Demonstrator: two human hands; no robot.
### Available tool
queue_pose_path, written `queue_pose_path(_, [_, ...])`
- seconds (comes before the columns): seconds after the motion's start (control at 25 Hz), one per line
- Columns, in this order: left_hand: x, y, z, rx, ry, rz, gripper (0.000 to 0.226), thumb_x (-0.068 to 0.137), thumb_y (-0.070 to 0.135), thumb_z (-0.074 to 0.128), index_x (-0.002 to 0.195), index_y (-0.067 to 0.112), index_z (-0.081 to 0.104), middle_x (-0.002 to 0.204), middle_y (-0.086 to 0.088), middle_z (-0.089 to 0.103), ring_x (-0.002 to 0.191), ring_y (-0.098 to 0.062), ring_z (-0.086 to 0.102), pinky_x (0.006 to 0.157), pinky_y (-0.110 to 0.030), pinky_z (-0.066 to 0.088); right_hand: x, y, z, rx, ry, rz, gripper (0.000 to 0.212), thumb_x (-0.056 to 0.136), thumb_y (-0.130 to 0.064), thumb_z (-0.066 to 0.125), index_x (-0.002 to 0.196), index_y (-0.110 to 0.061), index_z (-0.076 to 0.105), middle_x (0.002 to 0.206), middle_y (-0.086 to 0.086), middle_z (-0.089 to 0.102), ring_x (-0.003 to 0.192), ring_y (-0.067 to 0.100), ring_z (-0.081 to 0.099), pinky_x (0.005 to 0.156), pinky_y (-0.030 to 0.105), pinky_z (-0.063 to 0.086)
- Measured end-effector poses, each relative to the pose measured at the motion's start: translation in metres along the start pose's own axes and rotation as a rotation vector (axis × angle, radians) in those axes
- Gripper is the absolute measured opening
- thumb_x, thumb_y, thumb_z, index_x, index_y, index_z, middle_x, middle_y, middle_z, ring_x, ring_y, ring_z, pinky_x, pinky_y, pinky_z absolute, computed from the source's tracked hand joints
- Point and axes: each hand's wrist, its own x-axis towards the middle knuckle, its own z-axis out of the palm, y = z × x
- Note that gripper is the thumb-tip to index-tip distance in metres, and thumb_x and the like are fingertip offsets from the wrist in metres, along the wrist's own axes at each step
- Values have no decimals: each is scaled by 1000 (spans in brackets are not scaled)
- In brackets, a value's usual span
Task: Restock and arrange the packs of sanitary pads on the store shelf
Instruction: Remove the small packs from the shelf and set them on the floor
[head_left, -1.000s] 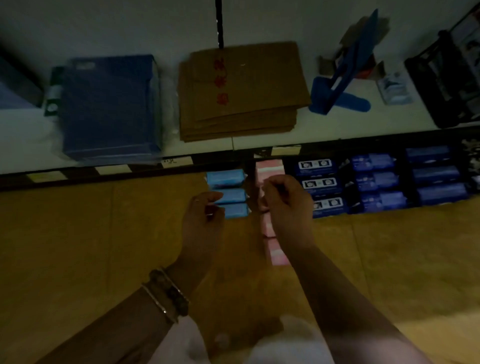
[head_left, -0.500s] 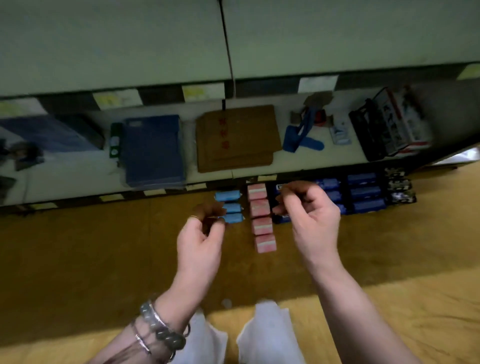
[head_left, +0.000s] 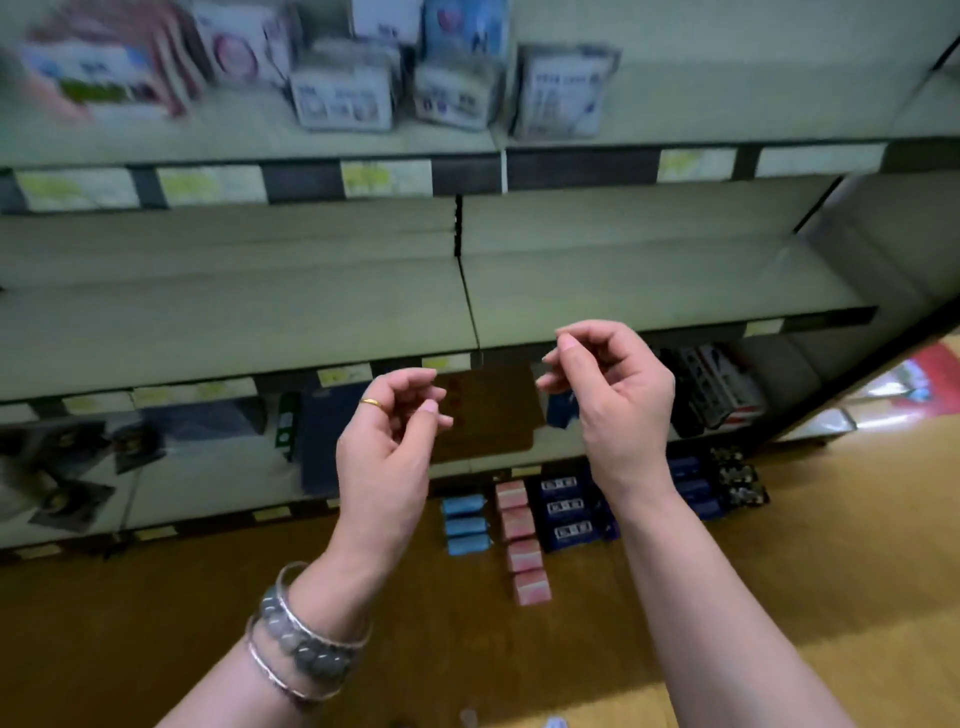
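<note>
I am hovering left hand (head_left: 387, 447) and right hand (head_left: 615, 395) empty, loosely curled, judging the pink pad packs (head_left: 523, 555) light, squashy, best gripped across their short sides.

**One head-worn wide view, tilted forward and down**

The single camera sits on the person's head. It faces a store shelf unit (head_left: 675, 291) from close in. Both forearms enter at the bottom edge, with the left hand (head_left: 389, 441) and right hand (head_left: 618, 395) near mid-frame. The wide lens bends the shelf edges, and the top tier is blurred. The wooden floor (head_left: 805, 597) fills the lower part, where a row of pink packs (head_left: 523, 555) lies well below the hands.
</note>
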Motion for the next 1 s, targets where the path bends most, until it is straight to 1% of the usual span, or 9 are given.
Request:
queue_pose_path(0.16, [19,60,-22,-84,-39,160,24,90,-2,50,97,19,59,88,-1,63,73,-7,62,75,-21,53,10,-64,22,33,-2,-153,19,90,0,54,82,-17,60,71,2,61,62,13,62,62,24,53])
queue_pose_path(0.24, [26,85,-30,-105,-67,225,23,90,-4,49,96,16,59,86,-2,62,71,-6,61,74,-19,53,14,-88,31,46,4,-220,18,90,0,55,82,-16,60,70,2,60,61,11,60,62,26,54])
queue_pose_path(0.4, [40,118,-41,-150,-91,301,25,90,-6,49,89,16,59,82,-3,61,64,-4,59,67,-14,50,25,-121,39,41,-13,-321,11,87,-8,55,82,-17,60,69,2,60,60,13,60,62,31,55])
queue_pose_path(0.52, [53,129,-42,-160,-90,322,24,89,-6,49,89,15,59,83,-3,62,65,-4,60,65,-13,49,41,-131,42,40,-24,-346,10,86,-9,55,82,-16,60,70,4,60,60,14,60,62,32,55])
queue_pose_path(0.68, [83,143,-34,-146,-79,359,24,90,-5,49,91,16,60,84,-3,61,67,-5,60,67,-15,51,82,-138,44,57,-49,-371,18,89,-1,55,80,-15,60,70,6,60,60,14,59,61,29,54])
queue_pose_path(0.76, [102,149,-26,-122,-59,383,23,90,-5,50,90,16,60,85,-4,61,68,-7,60,68,-17,52,107,-138,46,59,-74,-385,21,89,1,55,79,-16,60,70,5,60,60,13,59,61,27,54])
queue_pose_path(0.88, [137,161,-6,-100,-20,409,24,89,-7,50,87,15,60,82,-3,61,66,-4,59,65,-15,51,147,-134,45,20,-96,-411,25,89,0,57,77,-22,60,67,0,61,58,10,59,57,23,52])
queue_pose_path(0.92, [150,165,3,-93,-18,419,25,89,-8,49,87,15,60,82,-3,61,65,-3,58,64,-14,50,163,-132,43,4,-102,-415,26,88,-1,58,75,-24,60,66,-1,62,57,9,59,58,23,52])
queue_pose_path(1.0, [173,168,19,-62,-17,425,26,89,-8,49,86,15,60,82,-2,61,67,-2,58,63,-13,50,195,-125,37,-24,-102,-397,26,86,-6,61,73,-28,60,65,-4,62,58,11,60,60,32,54])
